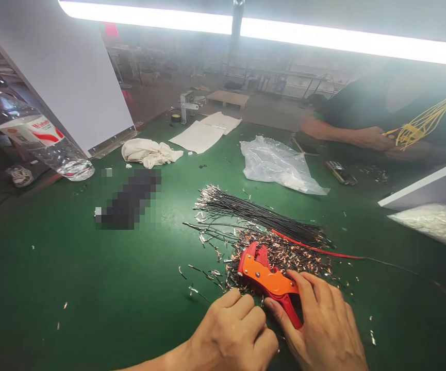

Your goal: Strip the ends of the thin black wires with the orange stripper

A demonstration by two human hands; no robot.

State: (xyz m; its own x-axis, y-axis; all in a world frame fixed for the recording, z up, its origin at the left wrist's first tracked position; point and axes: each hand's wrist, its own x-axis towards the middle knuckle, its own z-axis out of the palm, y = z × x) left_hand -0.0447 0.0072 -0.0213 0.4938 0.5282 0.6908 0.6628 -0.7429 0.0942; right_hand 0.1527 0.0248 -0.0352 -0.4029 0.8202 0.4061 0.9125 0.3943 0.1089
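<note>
1. Here the right hand [327, 322] is grasping a red-and-orange, pistol-shaped wire stripper [267, 278] by its handles, the thumb lying along one side and the fingers curving over the other.
2. The stripper is showing at the near side of a loose heap of copper-tipped black wire scraps [288, 252], its notched head pointing away from the person.
3. The left hand [240, 330] is clenching just beside those handles; its knuckles are hiding the fingertips, so I cannot tell whether it is pinching anything.
4. Beyond the heap, a long bundle of thin black wires with pale ends [257, 208] is lying on the flat green tabletop [130, 293].
5. Good handling, I'm judging, is meaning an even squeeze, a head free of scraps, and left fingers well clear of the jaws.
</note>
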